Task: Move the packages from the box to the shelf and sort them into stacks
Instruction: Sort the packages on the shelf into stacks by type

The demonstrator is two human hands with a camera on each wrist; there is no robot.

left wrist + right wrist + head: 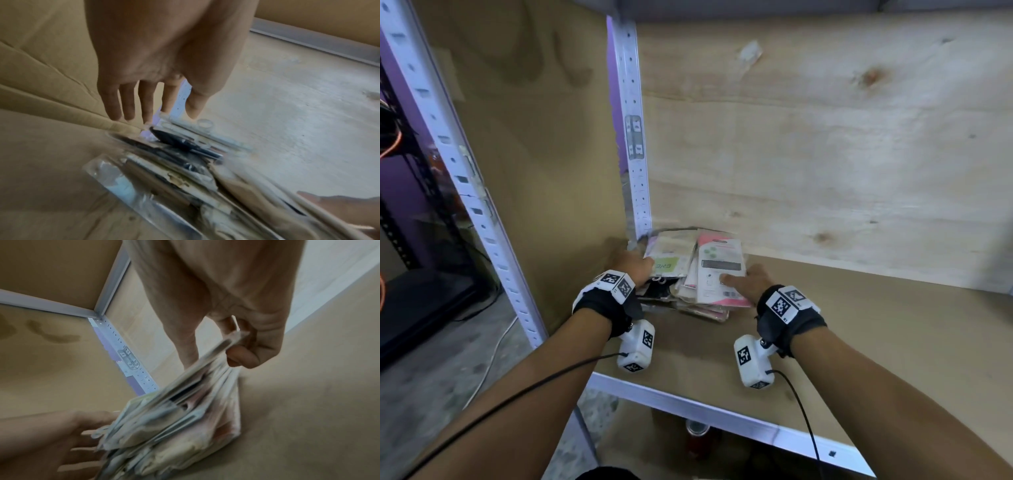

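Note:
A loose pile of flat packages [681, 277] lies on the shelf board [859, 325], in the back-left corner by the white post. On top sits a pink and white package [719, 270]. My left hand [633, 265] is at the pile's left side with its fingers straight [154, 118], the tips near the pile's far end [185, 178]. My right hand [739, 279] is at the pile's right side. In the right wrist view it [232, 347] pinches the edge of the top packages [174, 426]. The left hand's straight fingers [82, 434] touch the pile's other side.
A perforated white post [635, 154] stands behind the pile, with a brown cardboard side panel [534, 171] to the left and a plywood back wall [825, 137]. A metal rail [722, 414] edges the shelf front. A red can [697, 438] stands below.

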